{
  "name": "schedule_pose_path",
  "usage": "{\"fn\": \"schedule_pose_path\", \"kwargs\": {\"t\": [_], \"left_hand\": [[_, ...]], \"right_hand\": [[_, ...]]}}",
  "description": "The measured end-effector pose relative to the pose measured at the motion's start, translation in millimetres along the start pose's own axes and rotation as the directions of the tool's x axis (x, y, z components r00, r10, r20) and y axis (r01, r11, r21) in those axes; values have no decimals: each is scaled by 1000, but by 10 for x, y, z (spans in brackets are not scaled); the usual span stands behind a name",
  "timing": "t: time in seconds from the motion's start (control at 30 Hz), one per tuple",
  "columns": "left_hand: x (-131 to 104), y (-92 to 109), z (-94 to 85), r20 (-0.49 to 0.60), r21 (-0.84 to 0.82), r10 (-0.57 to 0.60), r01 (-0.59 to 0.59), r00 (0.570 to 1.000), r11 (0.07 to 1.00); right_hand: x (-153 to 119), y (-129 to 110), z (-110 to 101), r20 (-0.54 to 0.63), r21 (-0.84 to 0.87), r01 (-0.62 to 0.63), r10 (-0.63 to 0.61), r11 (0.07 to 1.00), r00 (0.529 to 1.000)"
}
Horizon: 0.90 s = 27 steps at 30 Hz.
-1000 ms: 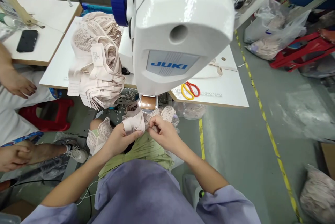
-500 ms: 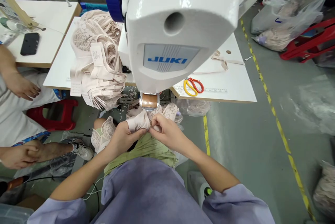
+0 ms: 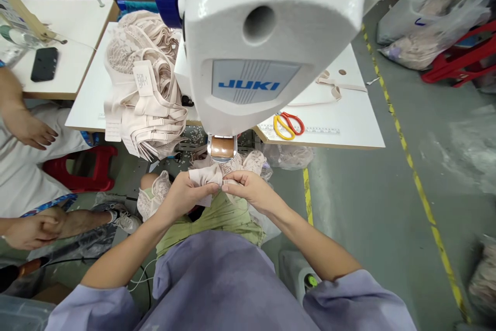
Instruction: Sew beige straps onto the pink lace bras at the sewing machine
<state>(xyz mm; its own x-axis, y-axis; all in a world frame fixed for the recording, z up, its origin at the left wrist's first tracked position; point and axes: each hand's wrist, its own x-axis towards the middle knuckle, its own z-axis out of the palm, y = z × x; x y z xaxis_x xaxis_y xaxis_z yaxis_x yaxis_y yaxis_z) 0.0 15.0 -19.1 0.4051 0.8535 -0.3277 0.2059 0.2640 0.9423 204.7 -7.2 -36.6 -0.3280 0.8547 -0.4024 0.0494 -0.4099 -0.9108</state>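
In front of the white sewing machine head (image 3: 271, 26), a beige bra (image 3: 204, 176) is held up between my hands, over my lap. My left hand (image 3: 182, 195) pinches its bunched smooth fabric with the thumb on top. Thumb and fingers of my right hand (image 3: 253, 190) are pressed on a narrow part of it, with the fingertips of both hands nearly meeting. Lace cups (image 3: 253, 162) show behind my right hand. Another lace cup (image 3: 154, 196) lies by my left forearm. The metal-framed brown front piece (image 3: 222, 148) of the machine is just beyond the fabric.
A pile of beige bras with tags (image 3: 149, 93) hangs over the left table edge. Red and yellow scissors (image 3: 287, 125) and beige straps (image 3: 331, 85) lie on the right tabletop (image 3: 358, 124). A person (image 3: 29, 166) sits at left. Plastic bags (image 3: 434, 21) stand at far right.
My hands have shifted slightly and the right hand's fingers are straighter. The fabric between them looks flatter, with a pale piece now hanging below the left thumb. The view has moved a little.
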Motion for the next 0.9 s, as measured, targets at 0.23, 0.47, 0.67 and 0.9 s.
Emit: {"fn": "schedule_pose_path", "kwargs": {"t": [0.23,0.47,0.67,0.9], "left_hand": [[35,-49,106,4,-209,-64,64,998,976],[-11,2,245,-160,-218,18,-53,987,975],[-179,-104,251,-215,-389,26,-110,976,914],[-233,-253,329,-176,-549,158,-230,972,804]], "right_hand": [[-63,-53,77,-38,73,46,-44,996,998],[-81,-110,115,-229,-417,166,-280,893,932],[-47,-327,-115,-84,-119,113,-123,986,989],[23,-755,-249,221,-38,34,-25,999,975]]}}
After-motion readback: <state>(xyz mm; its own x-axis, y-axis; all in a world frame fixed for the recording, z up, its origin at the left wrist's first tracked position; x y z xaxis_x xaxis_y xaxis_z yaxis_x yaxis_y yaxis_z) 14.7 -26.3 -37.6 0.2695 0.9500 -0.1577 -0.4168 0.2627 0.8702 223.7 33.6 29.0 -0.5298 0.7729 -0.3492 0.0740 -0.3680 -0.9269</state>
